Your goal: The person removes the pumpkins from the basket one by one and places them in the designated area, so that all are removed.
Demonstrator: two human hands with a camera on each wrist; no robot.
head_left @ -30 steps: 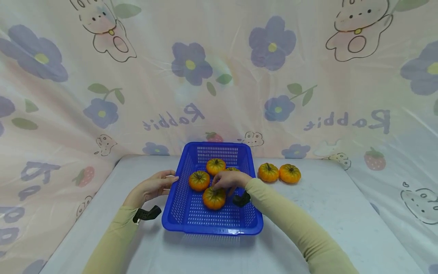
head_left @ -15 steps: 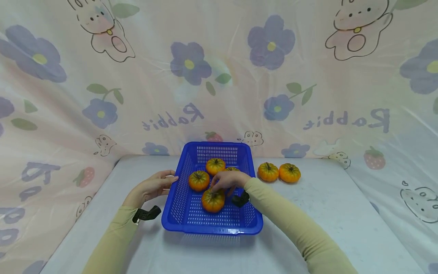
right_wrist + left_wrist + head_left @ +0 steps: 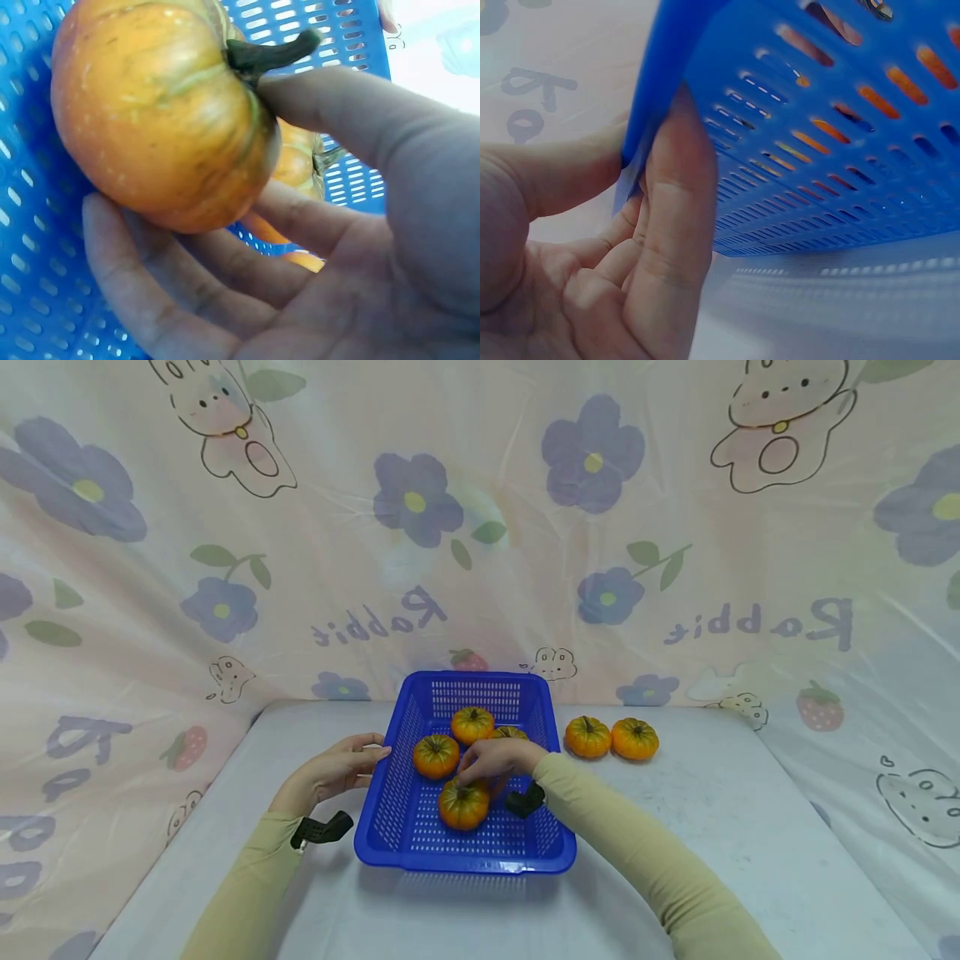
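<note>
My left hand pinches the left rim of a blue perforated plastic basket. In the left wrist view the thumb lies outside the rim and curled fingers lie under it. Inside the basket, my right hand holds an orange-green pumpkin at the near middle. Its thumb presses by the dark stem while the fingers curl beneath the fruit. Behind it sit a left pumpkin, a back pumpkin and another pumpkin, partly hidden by the right hand.
Two more pumpkins, a nearer-left one and one beside it, stand on the white table right of the basket. A printed curtain hangs behind and around the table.
The right hand has moved the pumpkin it holds a little toward the basket's near side and slightly left. The left hand and basket stay in place.
</note>
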